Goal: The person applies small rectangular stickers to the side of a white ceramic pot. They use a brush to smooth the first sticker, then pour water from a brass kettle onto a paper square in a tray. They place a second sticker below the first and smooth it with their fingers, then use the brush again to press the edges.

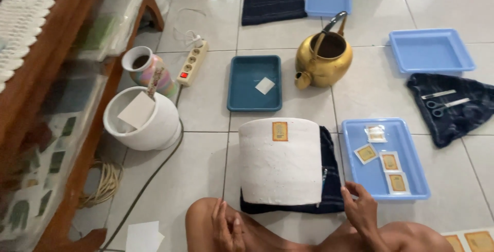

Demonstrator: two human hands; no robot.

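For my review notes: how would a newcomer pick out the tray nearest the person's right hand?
Start at the big white cylindrical pot lying on a dark cloth in front of the person. Right beside it, by the right hand, sits a light blue tray. Unlike the two empty light blue trays farther off, it holds small yellow-printed packets.

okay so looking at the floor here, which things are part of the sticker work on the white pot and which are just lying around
In use: white pot bearing a sticker, light blue tray of stickers, right hand, left hand.
Lying about: brass kettle, power strip, scissors, striped vase.
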